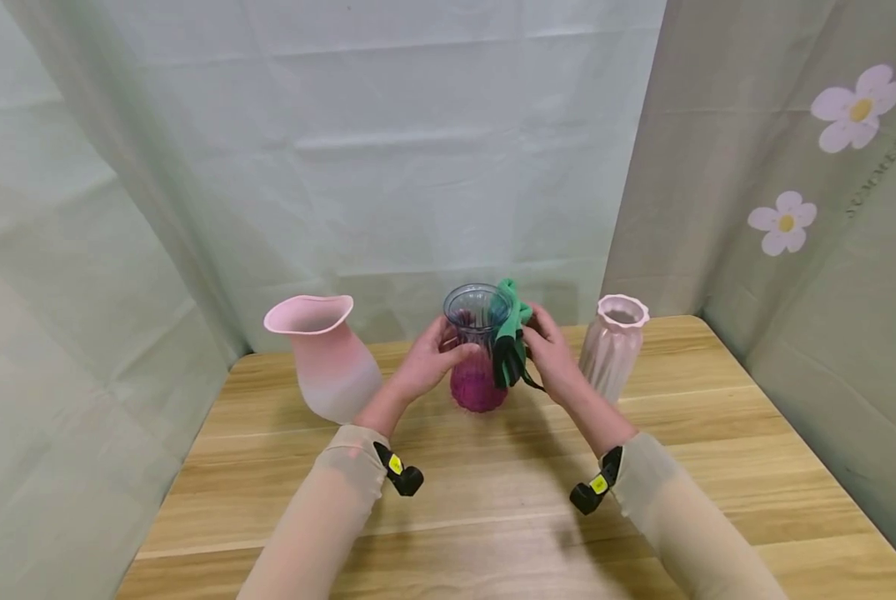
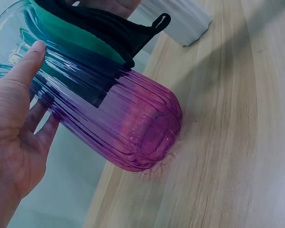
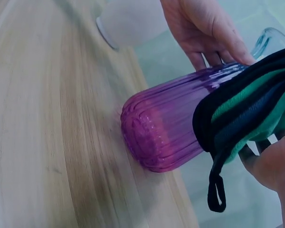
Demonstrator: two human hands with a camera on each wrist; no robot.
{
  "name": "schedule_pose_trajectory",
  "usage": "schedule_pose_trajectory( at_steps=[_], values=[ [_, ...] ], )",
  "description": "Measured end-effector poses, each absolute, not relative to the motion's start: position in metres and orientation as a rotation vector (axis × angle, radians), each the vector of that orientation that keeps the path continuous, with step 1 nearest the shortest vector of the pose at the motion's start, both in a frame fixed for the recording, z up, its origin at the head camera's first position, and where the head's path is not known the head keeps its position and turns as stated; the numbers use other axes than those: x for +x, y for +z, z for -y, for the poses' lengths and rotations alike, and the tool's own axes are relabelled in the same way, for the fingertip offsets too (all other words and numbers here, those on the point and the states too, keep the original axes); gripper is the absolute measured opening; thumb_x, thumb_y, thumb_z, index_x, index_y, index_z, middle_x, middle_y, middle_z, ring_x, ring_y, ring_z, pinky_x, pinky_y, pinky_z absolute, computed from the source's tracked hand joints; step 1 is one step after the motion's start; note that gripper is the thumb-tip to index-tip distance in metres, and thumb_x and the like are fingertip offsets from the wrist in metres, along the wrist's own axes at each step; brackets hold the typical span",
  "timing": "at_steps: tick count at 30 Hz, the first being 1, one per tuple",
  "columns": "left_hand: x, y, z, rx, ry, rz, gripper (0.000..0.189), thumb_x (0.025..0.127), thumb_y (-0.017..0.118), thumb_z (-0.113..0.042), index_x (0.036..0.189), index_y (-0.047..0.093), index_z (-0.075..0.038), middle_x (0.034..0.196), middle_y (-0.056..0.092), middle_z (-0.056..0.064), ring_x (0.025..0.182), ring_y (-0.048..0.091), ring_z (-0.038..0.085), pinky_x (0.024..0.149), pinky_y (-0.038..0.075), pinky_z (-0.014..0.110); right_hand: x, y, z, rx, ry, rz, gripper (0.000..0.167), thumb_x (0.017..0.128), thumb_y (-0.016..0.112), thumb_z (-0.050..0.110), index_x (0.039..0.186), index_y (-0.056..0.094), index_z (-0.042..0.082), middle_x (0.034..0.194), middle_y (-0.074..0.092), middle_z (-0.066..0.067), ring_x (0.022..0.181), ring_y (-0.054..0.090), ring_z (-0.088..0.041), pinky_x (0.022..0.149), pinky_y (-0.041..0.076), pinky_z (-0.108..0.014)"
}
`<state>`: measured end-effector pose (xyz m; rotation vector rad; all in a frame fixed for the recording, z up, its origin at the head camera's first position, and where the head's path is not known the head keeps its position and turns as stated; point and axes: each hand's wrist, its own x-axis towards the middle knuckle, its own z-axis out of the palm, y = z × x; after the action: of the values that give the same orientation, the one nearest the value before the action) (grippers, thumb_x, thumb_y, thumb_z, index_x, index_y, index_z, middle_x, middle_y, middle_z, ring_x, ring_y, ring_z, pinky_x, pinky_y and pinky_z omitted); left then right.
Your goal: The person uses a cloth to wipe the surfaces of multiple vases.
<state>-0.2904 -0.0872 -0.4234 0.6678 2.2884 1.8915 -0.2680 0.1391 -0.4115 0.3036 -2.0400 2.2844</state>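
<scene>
Glass vase [image 1: 478, 387], curtain [image 1: 815, 333] with "SUMMER" lettering [image 1: 878, 177]

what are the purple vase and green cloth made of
The purple vase looks like glossy glass, possibly plastic: the green cloth shows through its shiny wall in the left wrist view. The cloth seems soft, matte fabric, judging by its folds.

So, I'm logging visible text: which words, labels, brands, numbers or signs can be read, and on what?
"SUMMER", on the right curtain; the letters after it are unclear.
Yellow labels on the wrist cameras: too small to read.
Held vase: none visible.
</scene>
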Motion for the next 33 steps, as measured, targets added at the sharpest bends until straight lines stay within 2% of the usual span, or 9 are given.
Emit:
schedule_pose_trajectory(
  at_steps=[5, 14, 20, 25, 30, 33],
  values=[
    [-0.291, -0.421, 0.087, 0.671, 1.875, -2.303, 0.062, 0.097, 0.074, -0.023, 0.150, 0.044, -0.013, 0.149, 0.054, 0.011, 0.138, 0.049, 0.025, 0.111, 0.044, 0.041, -0.272, -0.412, -0.142, 0.282, 2.332, 2.054, 0.048, 0.106, 0.052, 0.016, 0.153, 0.046, 0.009, 0.148, 0.050, -0.014, 0.126, 0.052, -0.024, 0.096, 0.048, -0.035],
    [-0.293, -0.422, 0.087, 0.690, 1.857, -2.315, 0.065, 0.097, 0.074, -0.024, 0.151, 0.041, -0.013, 0.150, 0.053, 0.010, 0.140, 0.047, 0.022, 0.113, 0.041, 0.041, -0.275, -0.415, -0.142, 0.259, 2.234, 2.159, 0.038, 0.105, 0.057, 0.013, 0.141, 0.055, -0.003, 0.130, 0.060, -0.015, 0.112, 0.057, -0.016, 0.090, 0.051, -0.028],
    [-0.294, -0.423, 0.088, 0.674, 1.874, -2.316, 0.064, 0.097, 0.074, -0.024, 0.151, 0.042, -0.013, 0.149, 0.053, 0.010, 0.140, 0.047, 0.021, 0.114, 0.040, 0.040, -0.276, -0.425, -0.141, 0.281, 2.044, 2.292, 0.034, 0.104, 0.057, 0.009, 0.135, 0.058, -0.004, 0.130, 0.061, -0.020, 0.120, 0.057, -0.027, 0.089, 0.049, -0.026],
    [-0.294, -0.425, 0.088, 0.665, 1.871, -2.304, 0.066, 0.096, 0.075, -0.025, 0.151, 0.041, -0.014, 0.149, 0.053, 0.011, 0.140, 0.047, 0.022, 0.113, 0.041, 0.040, -0.273, -0.441, -0.143, 0.192, 2.008, 2.365, 0.029, 0.104, 0.056, 0.007, 0.129, 0.059, -0.006, 0.130, 0.061, -0.023, 0.122, 0.056, -0.033, 0.087, 0.049, -0.031],
    [-0.292, -0.425, 0.087, 0.643, 1.862, -2.302, 0.070, 0.096, 0.076, -0.027, 0.154, 0.039, -0.016, 0.151, 0.052, 0.010, 0.140, 0.046, 0.023, 0.113, 0.041, 0.041, -0.271, -0.467, -0.148, 0.129, 1.986, 2.425, 0.027, 0.103, 0.055, 0.004, 0.127, 0.059, -0.008, 0.130, 0.061, -0.025, 0.123, 0.055, -0.034, 0.097, 0.048, -0.037],
    [-0.291, -0.425, 0.087, 0.649, 1.862, -2.302, 0.070, 0.096, 0.075, -0.028, 0.154, 0.038, -0.016, 0.151, 0.051, 0.010, 0.141, 0.046, 0.023, 0.112, 0.041, 0.042, -0.270, -0.479, -0.150, 0.132, 1.961, 2.436, 0.025, 0.102, 0.057, 0.005, 0.124, 0.061, -0.006, 0.127, 0.063, -0.022, 0.121, 0.056, -0.031, 0.101, 0.045, -0.036]
  ],
)
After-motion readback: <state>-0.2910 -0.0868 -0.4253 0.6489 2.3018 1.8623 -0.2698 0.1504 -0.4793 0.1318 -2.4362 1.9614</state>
